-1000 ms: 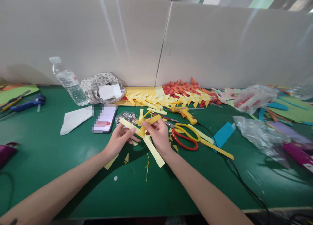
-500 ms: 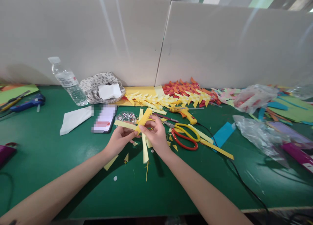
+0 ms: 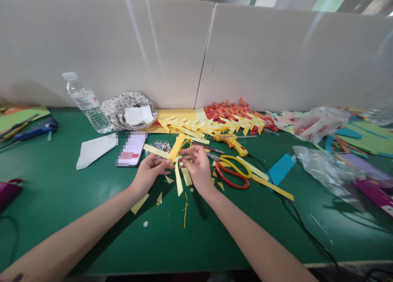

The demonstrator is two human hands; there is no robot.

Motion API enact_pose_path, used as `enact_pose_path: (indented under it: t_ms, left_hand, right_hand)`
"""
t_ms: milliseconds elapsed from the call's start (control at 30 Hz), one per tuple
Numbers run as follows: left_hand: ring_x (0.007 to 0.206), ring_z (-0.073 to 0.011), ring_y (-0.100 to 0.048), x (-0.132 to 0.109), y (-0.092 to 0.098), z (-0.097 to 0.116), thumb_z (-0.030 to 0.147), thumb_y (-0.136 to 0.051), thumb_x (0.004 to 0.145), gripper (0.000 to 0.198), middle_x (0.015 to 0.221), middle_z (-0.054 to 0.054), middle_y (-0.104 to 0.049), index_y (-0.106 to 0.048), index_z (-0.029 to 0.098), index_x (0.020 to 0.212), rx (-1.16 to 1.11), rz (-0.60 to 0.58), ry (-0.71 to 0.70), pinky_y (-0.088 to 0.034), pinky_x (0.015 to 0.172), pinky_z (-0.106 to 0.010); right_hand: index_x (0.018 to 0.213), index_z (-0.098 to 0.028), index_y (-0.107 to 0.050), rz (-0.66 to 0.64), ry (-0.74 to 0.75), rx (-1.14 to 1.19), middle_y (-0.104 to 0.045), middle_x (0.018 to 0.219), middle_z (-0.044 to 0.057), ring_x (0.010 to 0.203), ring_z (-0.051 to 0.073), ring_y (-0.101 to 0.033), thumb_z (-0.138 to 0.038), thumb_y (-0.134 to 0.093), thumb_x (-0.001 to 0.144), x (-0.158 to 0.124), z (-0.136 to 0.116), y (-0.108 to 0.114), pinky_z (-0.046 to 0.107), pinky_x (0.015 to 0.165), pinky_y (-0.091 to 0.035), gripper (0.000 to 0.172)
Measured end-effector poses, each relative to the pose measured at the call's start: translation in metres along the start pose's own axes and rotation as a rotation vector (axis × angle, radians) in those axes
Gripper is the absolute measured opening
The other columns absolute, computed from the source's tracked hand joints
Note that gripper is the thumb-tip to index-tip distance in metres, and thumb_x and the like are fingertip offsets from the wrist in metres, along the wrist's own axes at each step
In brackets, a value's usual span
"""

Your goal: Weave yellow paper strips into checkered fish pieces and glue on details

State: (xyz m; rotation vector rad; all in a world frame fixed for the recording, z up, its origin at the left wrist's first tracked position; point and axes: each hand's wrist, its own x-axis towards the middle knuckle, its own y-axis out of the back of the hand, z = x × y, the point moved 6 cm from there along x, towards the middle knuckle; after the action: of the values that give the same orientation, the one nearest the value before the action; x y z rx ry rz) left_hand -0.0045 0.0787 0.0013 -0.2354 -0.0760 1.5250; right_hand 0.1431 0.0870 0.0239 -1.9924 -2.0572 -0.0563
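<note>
Both my hands meet over the middle of the green table (image 3: 55, 192). My left hand (image 3: 149, 173) pinches a bundle of crossed yellow paper strips (image 3: 177, 153) where they overlap. My right hand (image 3: 196, 165) has its fingers curled on the same strips from the right, one strip hanging down towards me. Small yellow offcuts (image 3: 159, 198) lie under my wrists. A clear bag of googly eyes (image 3: 159, 145) sits just behind the strips.
Red-and-yellow scissors (image 3: 233, 171) and a yellow glue gun (image 3: 231, 142) lie right of my hands, its black cord running to the near edge. A phone (image 3: 132, 149), white paper (image 3: 95, 149), water bottle (image 3: 86, 104), folded paper shapes (image 3: 215, 122) and plastic bags (image 3: 328, 167) lie around.
The strips have been turned in my fingers: the long pale strip that lay slanting towards me now hangs shorter and nearly straight down, and the darker strip points up and back.
</note>
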Motion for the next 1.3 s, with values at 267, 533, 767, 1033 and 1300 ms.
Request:
enact_pose_path:
  t_ms: [267, 533, 767, 1033, 1300]
  left_hand:
    - [0.071, -0.0124, -0.066, 0.000, 0.003, -0.001, 0.031, -0.076, 0.064, 0.036, 0.084, -0.003, -0.071, -0.058, 0.015, 0.090, -0.099, -0.005, 0.006, -0.053, 0.064, -0.021]
    - [0.072, -0.0122, -0.066, 0.002, 0.004, -0.003, 0.030, -0.077, 0.064, 0.027, 0.080, -0.003, -0.071, -0.063, 0.014, 0.081, -0.099, 0.004, 0.021, -0.053, 0.064, -0.020]
    - [0.074, -0.0135, -0.066, 0.002, 0.007, -0.006, 0.029, -0.077, 0.062, 0.029, 0.083, -0.006, -0.071, -0.067, 0.011, 0.082, -0.112, 0.050, 0.054, -0.054, 0.065, -0.021]
    - [0.076, -0.0132, -0.066, 0.001, 0.007, -0.002, 0.022, -0.078, 0.060, 0.035, 0.083, -0.001, -0.069, -0.061, 0.016, 0.090, -0.159, 0.054, 0.023, -0.054, 0.067, -0.023]
    - [0.073, -0.0158, -0.066, -0.001, 0.004, 0.000, 0.026, -0.076, 0.062, 0.029, 0.079, -0.001, -0.068, -0.061, 0.016, 0.084, 0.000, 0.023, -0.002, -0.054, 0.060, -0.023]
  right_hand:
    - [0.092, -0.025, -0.057, -0.096, 0.175, -0.328, -0.063, 0.095, 0.002, 0.075, 0.015, -0.062, -0.028, -0.063, 0.076, -0.009, -0.015, -0.014, 0.032, 0.069, -0.052, 0.018]
    - [0.085, -0.023, -0.064, -0.004, 0.208, -0.392, -0.066, 0.086, 0.002, 0.073, 0.016, -0.062, -0.035, -0.067, 0.074, -0.007, -0.018, -0.007, 0.033, 0.071, -0.052, 0.016]
    - [0.085, -0.025, -0.068, -0.022, 0.313, -0.370, -0.062, 0.089, 0.003, 0.073, 0.015, -0.060, -0.031, -0.067, 0.075, -0.008, -0.024, -0.008, 0.031, 0.066, -0.052, 0.012]
    - [0.085, -0.026, -0.067, -0.109, 0.316, -0.438, -0.064, 0.090, 0.002, 0.065, 0.014, -0.059, -0.028, -0.066, 0.074, -0.010, -0.024, -0.014, 0.032, 0.065, -0.051, 0.011]
    - [0.089, -0.023, -0.058, -0.022, 0.112, -0.302, -0.066, 0.087, 0.002, 0.078, 0.017, -0.064, -0.033, -0.064, 0.074, -0.006, -0.011, -0.007, 0.031, 0.071, -0.052, 0.019]
